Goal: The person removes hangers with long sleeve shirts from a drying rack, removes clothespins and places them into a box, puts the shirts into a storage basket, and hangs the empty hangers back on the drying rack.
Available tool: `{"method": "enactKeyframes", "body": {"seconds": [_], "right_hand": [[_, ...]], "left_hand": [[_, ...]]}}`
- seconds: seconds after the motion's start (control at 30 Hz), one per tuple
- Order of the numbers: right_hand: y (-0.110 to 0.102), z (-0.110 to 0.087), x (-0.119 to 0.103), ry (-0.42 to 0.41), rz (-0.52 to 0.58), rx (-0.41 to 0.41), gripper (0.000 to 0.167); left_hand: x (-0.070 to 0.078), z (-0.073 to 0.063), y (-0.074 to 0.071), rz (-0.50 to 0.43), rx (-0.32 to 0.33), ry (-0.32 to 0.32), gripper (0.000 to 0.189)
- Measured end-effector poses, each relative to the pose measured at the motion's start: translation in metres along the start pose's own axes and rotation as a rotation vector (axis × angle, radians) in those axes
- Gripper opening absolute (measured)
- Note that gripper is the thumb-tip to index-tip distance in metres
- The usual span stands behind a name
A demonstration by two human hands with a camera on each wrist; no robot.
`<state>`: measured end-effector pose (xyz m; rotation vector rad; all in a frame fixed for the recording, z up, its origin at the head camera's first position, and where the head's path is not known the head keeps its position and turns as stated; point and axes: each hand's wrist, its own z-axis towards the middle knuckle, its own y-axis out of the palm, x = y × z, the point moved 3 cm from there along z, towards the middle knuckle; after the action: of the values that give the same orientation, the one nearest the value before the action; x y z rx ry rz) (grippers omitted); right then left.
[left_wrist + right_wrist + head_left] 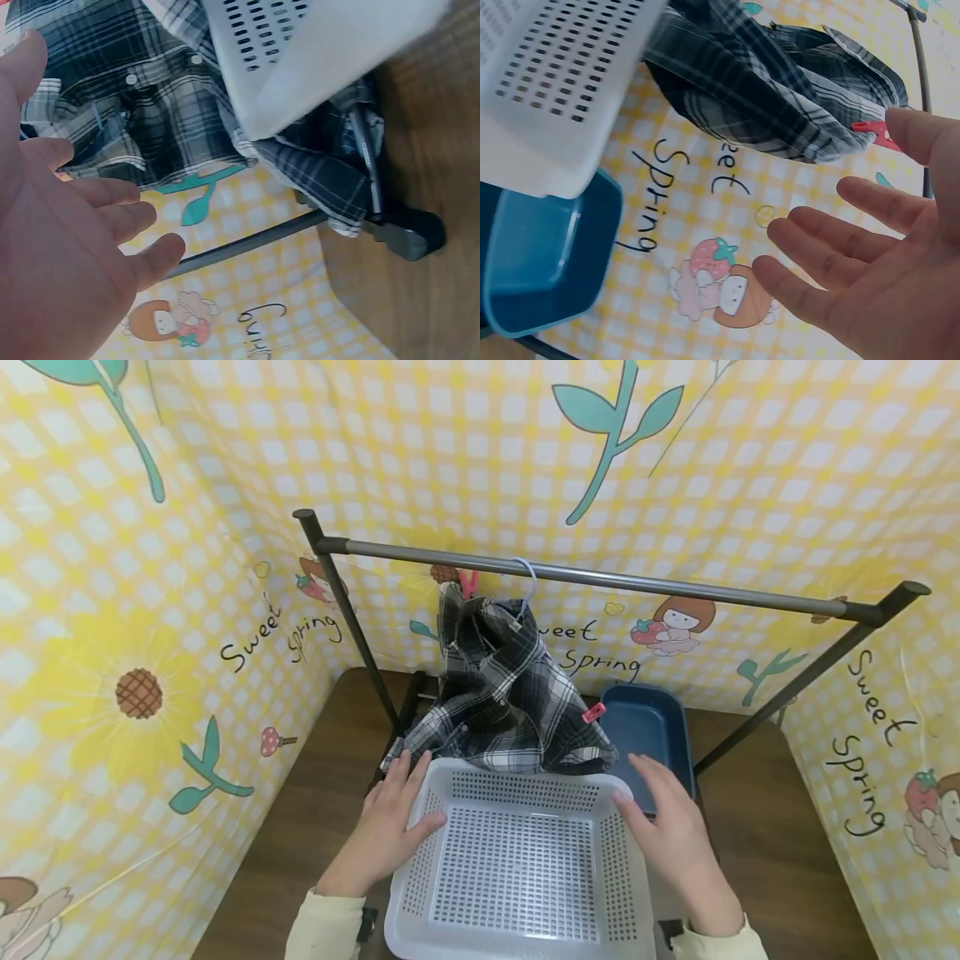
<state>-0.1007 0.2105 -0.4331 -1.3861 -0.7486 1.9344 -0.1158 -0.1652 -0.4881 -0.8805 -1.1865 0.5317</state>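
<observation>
A black, grey and white plaid shirt (517,693) hangs from a pale hanger (528,581) on the metal rail. Pink-red clothespins (593,713) are clipped to it, one high on the left and one low on the right. In front of the shirt is a white perforated plastic basket (517,877) with nothing inside. My left hand (390,818) is spread at the basket's upper left corner, fingertips near the shirt's hem. At the opposite corner my right hand (667,827) has its fingers extended. Both wrist views show the left palm (60,255) and right palm (885,285) holding nothing.
A blue plastic tub (648,727) stands behind the basket on the right. The rack's dark rail (645,583) crosses above the brown wooden table (780,843), with slanted posts on either side. Yellow checked fabric (465,452) encloses the space at the back and sides.
</observation>
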Motion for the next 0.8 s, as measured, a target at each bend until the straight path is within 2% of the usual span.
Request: {"method": "enactKeyframes", "body": {"seconds": [0.17, 0.33, 0.57, 0.67, 0.8], "right_hand": [[-0.009, 0.012, -0.003, -0.026, 0.051, 0.049, 0.049], [-0.013, 0.024, -0.007, -0.037, 0.072, 0.038, 0.050], [-0.008, 0.041, -0.016, -0.091, 0.087, 0.020, 0.051], [-0.005, 0.047, -0.018, -0.089, 0.079, 0.009, 0.051], [0.003, 0.054, -0.019, -0.049, 0.062, -0.050, 0.053]], "left_hand": [[-0.017, -0.007, 0.004, -0.027, -0.028, -0.071, 0.086], [-0.036, -0.022, 0.009, -0.049, -0.059, -0.164, 0.083], [-0.050, -0.044, 0.026, -0.234, -0.146, -0.264, 0.084], [-0.052, -0.049, 0.030, -0.278, -0.118, -0.292, 0.085], [-0.050, -0.052, 0.042, -0.315, -0.087, -0.291, 0.086]]}}
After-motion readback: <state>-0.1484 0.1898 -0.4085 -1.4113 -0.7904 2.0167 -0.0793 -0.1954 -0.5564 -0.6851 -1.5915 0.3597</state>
